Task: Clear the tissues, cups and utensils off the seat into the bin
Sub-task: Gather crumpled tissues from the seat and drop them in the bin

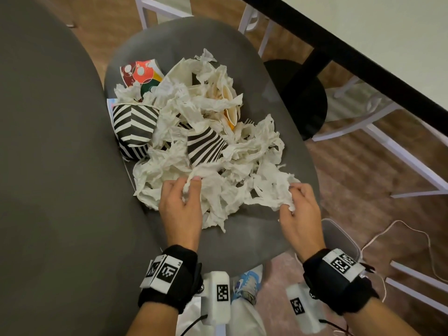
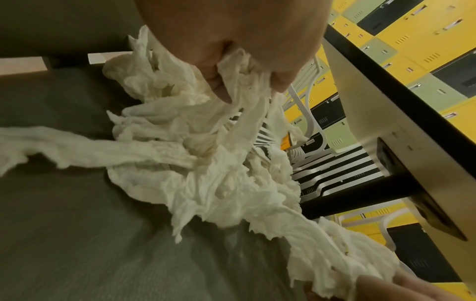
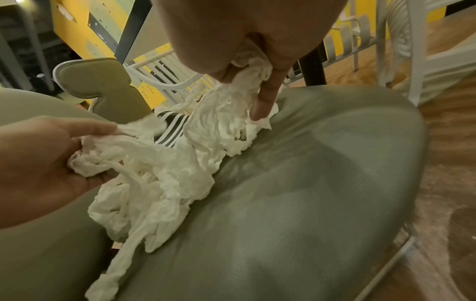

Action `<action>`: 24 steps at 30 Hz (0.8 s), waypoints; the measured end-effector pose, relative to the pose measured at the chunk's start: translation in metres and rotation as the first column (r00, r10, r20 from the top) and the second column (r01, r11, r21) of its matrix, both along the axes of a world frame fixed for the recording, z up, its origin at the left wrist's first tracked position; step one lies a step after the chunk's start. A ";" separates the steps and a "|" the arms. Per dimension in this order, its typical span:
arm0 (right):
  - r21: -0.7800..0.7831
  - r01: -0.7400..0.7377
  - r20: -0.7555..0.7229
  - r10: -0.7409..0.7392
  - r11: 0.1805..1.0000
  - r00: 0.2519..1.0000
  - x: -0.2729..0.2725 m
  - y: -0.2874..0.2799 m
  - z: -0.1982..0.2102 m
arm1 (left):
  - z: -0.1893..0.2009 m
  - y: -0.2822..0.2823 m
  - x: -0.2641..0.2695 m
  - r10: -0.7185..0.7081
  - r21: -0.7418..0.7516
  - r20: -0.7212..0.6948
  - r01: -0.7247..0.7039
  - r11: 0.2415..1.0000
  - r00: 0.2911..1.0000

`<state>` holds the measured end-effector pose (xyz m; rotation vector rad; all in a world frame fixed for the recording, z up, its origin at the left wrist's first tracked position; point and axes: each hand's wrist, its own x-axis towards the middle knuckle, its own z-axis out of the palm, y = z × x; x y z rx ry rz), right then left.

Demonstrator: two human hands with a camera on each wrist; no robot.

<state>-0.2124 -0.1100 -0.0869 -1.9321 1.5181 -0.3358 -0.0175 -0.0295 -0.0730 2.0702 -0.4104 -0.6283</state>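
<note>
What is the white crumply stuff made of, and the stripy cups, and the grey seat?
The white tissues look like thin soft paper: matte, wrinkled, with torn fluffy edges. The striped cups seem to be printed paper or thin card; one is dented and keeps sharp creases. The seat looks like smooth grey upholstery, maybe faux leather: it has a faint sheen and a padded, rounded edge, though fabric cannot be ruled out.

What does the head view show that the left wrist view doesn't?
Only the head view shows the colourful cup, the striped cup at the pile's left, and the bin beside the seat. Only the left wrist view shows the yellow lockers. Both show the hands, left hand and right hand, gripping tissues.
</note>
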 end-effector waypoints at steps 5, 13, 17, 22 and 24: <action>0.081 0.051 0.092 -0.058 0.995 0.994 -0.004 0.006 0.001 | 0.001 0.003 -0.003 0.034 0.012 0.009 -0.034 0.999 0.999; 0.065 -0.007 0.126 -0.001 0.998 0.992 -0.001 0.010 0.009 | -0.006 0.006 -0.003 0.015 -0.062 -0.067 -0.019 0.998 0.998; 0.006 0.012 0.047 -0.013 1.000 0.999 -0.004 0.006 0.001 | 0.000 0.001 -0.005 -0.103 0.035 0.030 0.102 0.994 0.994; 0.144 0.114 0.144 -0.135 0.983 0.980 -0.006 0.006 -0.002 | -0.004 0.003 -0.003 -0.145 0.112 0.075 0.136 0.984 0.987; 0.108 0.092 0.181 -0.111 0.990 0.977 -0.007 0.007 0.001 | -0.002 0.003 -0.005 -0.111 0.061 0.020 0.109 0.992 0.994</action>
